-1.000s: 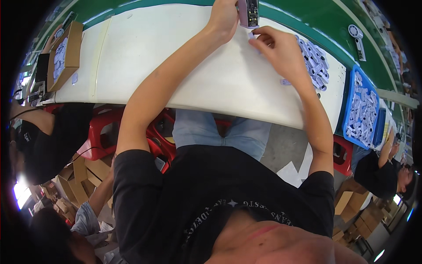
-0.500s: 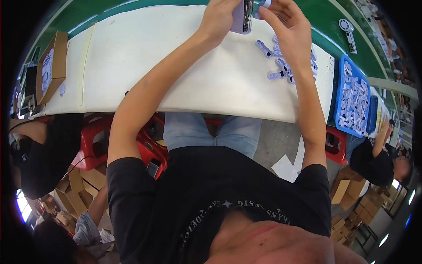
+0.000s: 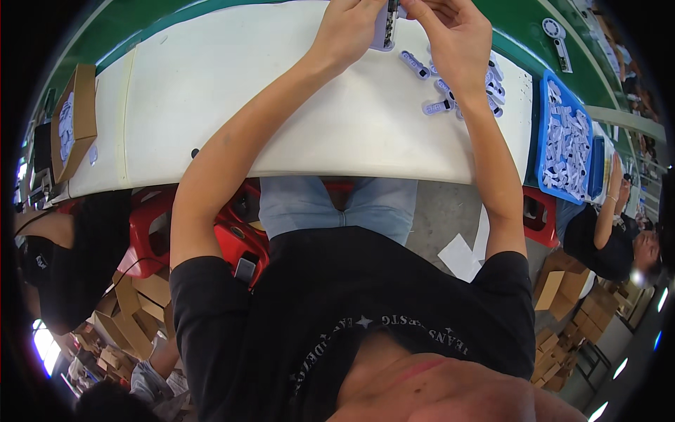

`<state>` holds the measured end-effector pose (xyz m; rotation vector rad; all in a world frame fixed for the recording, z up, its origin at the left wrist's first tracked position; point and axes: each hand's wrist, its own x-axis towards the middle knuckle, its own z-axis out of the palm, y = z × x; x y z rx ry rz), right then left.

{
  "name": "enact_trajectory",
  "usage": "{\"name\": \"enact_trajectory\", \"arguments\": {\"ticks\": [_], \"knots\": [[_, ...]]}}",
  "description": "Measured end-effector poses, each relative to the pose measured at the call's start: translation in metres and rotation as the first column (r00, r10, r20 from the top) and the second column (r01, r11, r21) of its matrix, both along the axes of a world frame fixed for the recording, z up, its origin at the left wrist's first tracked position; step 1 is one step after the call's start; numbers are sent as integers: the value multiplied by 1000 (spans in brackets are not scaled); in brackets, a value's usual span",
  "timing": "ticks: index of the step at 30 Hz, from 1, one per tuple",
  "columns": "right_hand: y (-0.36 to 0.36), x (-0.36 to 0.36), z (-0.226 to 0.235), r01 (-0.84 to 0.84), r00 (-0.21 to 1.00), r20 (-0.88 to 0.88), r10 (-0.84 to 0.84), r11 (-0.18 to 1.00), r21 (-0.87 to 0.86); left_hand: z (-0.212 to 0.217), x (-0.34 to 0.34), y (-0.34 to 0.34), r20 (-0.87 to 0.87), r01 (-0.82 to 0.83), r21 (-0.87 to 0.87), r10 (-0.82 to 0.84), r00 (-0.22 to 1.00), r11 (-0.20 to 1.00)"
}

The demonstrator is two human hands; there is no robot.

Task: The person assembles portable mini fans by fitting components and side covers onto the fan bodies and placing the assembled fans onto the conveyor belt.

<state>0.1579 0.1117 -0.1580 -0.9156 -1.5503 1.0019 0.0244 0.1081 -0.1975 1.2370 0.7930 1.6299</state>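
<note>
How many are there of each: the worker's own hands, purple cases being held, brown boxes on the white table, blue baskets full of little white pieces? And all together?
Hands: 2, left hand and right hand
Purple case: 1
Brown box: 1
Blue basket: 1
Total: 5

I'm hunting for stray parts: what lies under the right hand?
To both sides of the right hand, elongated pale-lavender plastic pieces show on the white table. Any directly beneath are covered, so their number can't be told.

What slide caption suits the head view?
Left hand grips an open lilac electronics housing, right hand close beside it.
</note>
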Motion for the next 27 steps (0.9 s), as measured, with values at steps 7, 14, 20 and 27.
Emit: {"name": "enact_trajectory", "arguments": {"ticks": [7, 14, 20, 27], "knots": [[-1, -2, -6, 19, 999, 42, -20, 1000, 25, -4, -1, -1, -12, -3, -26, 2, 1000, 1000], [1, 5, -4, -2, 995, 96, 2, 1000, -2, -3, 1, 0, -21, 31, -56, -33, 999, 998], [4, 0, -2, -51, 973, 231, 25, 992, 111, 10, -6, -1, -124, 26, -154, -45, 991, 988], [3, 10, -13, -13, 971, 238, -15, 993, 114, -10, 1, 7, -138, -174, 3, 172, 975, 985]]}}
